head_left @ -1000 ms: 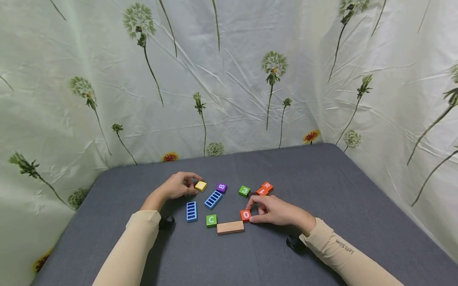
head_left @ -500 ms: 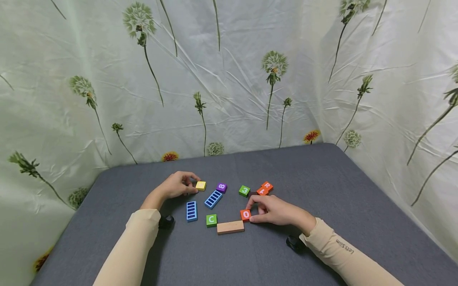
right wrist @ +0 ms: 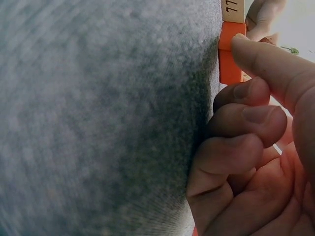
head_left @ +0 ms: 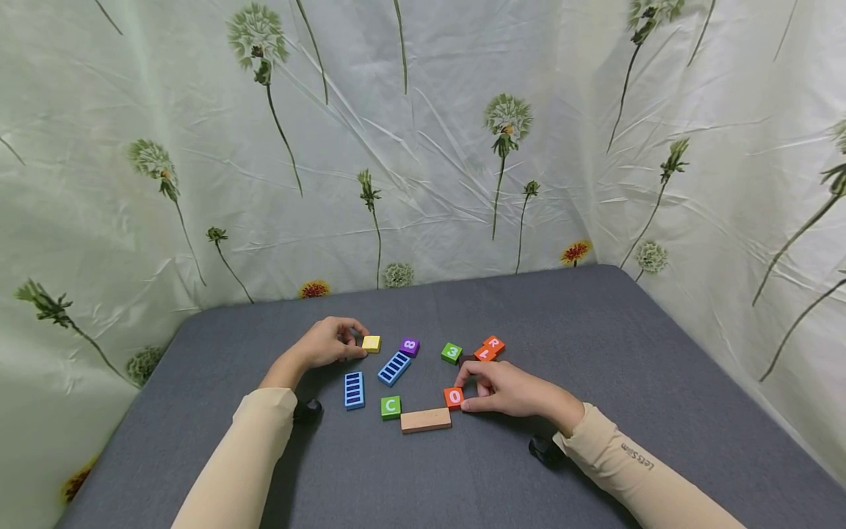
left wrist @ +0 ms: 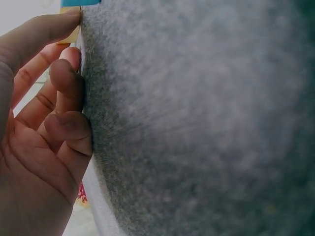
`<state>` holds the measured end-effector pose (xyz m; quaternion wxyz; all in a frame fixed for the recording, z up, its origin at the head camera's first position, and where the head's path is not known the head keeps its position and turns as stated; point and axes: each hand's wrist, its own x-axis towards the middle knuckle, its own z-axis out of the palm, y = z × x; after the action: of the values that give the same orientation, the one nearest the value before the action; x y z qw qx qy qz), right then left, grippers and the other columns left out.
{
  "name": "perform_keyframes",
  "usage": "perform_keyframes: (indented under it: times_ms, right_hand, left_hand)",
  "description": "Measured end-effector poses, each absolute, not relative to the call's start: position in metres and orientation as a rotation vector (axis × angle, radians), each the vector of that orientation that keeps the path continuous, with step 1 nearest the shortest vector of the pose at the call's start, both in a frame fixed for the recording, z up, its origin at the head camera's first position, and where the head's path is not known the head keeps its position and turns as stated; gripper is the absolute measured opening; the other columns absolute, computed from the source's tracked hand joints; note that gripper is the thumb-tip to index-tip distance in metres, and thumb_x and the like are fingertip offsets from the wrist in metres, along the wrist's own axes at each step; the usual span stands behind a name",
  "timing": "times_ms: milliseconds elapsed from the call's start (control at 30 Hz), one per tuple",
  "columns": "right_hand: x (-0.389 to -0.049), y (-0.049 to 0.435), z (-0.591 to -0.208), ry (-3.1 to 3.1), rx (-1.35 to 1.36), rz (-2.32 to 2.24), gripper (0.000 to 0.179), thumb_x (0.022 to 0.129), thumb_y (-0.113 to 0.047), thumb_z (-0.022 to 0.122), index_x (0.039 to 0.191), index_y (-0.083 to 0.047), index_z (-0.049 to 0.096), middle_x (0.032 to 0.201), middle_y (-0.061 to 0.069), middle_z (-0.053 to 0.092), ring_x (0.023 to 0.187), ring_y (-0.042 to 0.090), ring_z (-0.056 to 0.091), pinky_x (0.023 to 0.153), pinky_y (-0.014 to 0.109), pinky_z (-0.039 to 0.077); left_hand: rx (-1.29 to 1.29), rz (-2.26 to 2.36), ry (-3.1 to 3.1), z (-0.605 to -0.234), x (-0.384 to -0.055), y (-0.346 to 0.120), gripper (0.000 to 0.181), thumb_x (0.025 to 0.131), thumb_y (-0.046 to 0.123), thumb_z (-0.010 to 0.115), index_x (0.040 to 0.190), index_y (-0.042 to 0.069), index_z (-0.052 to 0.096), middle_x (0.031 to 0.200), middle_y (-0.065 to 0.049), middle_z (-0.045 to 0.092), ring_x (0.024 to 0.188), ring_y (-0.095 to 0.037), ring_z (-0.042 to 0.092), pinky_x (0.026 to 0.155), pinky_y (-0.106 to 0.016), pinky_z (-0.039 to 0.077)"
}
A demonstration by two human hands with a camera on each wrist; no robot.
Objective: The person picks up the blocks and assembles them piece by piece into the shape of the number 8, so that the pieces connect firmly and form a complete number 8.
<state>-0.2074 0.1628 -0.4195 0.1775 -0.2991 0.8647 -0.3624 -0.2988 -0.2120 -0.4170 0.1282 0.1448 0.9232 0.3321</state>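
My left hand (head_left: 327, 344) pinches a small yellow block (head_left: 371, 344) between thumb and index finger at the table's left middle. In the left wrist view the thumb lies against that block's edge, with a blue block (left wrist: 81, 2) beyond it. On the right side, my right hand (head_left: 514, 391) holds an orange block marked 0 (head_left: 453, 397) between thumb and index finger, its other fingers curled in. This block touches the back right corner of a plain wooden block (head_left: 426, 421). A green block marked C (head_left: 391, 408) sits at the wooden block's other end.
Two blue striped blocks (head_left: 354, 390) lie between the hands, one near a purple block marked 8 (head_left: 410, 347). Behind the right hand are a green 3 block (head_left: 452, 353), two orange letter blocks (head_left: 493, 344) and a partly hidden dark block (head_left: 466, 359). A flowered curtain (head_left: 436, 220) borders the grey table (head_left: 423, 485).
The yellow block has turned from slanted to nearly square-on in the left hand's fingers. The right hand and the orange 0 block stay where they were.
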Motion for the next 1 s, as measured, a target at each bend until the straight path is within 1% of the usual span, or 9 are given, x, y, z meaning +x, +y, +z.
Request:
perform_keyframes:
  times_ms: [200,433,767,1000]
  right_hand:
    - [-0.207,0.164,-0.42,2.44,-0.855,-1.037,0.022,0.1,-0.024,0.078,0.116,-0.015,0.067,0.067,-0.01,0.05,0.06,0.002,0.044,0.061,0.021,0.035]
    - [-0.207,0.164,-0.42,2.442,-0.849,-1.032,0.022,0.1,-0.025,0.078,0.116,-0.015,0.066,0.067,-0.009,0.051,0.059,0.003,0.044,0.061,0.022,0.036]
    - [-0.207,0.163,-0.42,2.458,-0.858,-1.014,0.021,0.1,-0.026,0.078,0.115,-0.016,0.067,0.067,-0.009,0.051,0.058,0.003,0.045,0.061,0.022,0.037]
    - [-0.207,0.164,-0.419,2.456,-0.857,-1.011,0.021,0.101,-0.027,0.078,0.116,-0.017,0.067,0.067,-0.01,0.051,0.058,0.002,0.044,0.061,0.021,0.036]
  left_hand:
    - [0.44,0.999,2.708,-0.418,-0.297,-0.211,0.031,0.093,0.019,0.085,0.121,0.01,0.075,0.082,-0.001,0.063,0.067,-0.013,0.057,0.063,-0.03,0.043]
    - [0.475,1.079,2.744,-0.416,-0.292,-0.216,0.031,0.094,0.021,0.084,0.12,0.009,0.074,0.084,-0.002,0.065,0.066,-0.014,0.057,0.063,-0.031,0.047]
    - [0.576,1.121,2.787,-0.406,-0.269,-0.211,0.03,0.094,0.02,0.084,0.118,0.008,0.073,0.085,-0.002,0.065,0.069,-0.015,0.057,0.062,-0.029,0.045]
    - [0.663,1.115,2.799,-0.399,-0.25,-0.203,0.026,0.093,0.02,0.084,0.115,0.011,0.073,0.083,0.002,0.064,0.066,-0.012,0.055,0.06,-0.026,0.045]
